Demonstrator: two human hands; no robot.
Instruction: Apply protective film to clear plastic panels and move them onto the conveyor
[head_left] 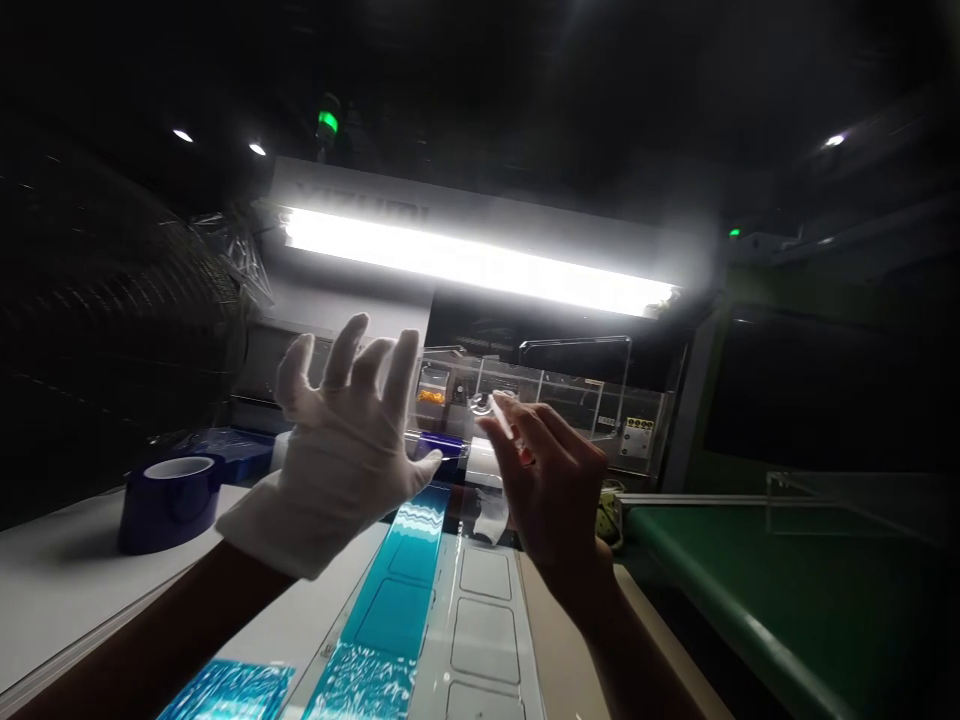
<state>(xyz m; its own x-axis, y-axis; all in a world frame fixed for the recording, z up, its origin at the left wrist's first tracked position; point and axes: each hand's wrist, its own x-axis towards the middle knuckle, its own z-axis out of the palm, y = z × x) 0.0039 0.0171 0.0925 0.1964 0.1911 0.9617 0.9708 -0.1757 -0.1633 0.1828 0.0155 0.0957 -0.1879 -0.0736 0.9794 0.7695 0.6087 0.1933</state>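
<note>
A small clear glossy piece (482, 404) is pinched by the bare right hand (555, 475), right of the spread, white-gloved left hand (345, 450)

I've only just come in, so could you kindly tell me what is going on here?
A person's bare right hand pinches a small, clear, shiny piece at the fingertips, below a bright white tube lamp. The white-gloved left hand is raised with fingers spread. Beneath them lie a glossy blue film strip and a pale strip with rounded-rectangle outlines; a dark blue tape roll sits at left.
</note>
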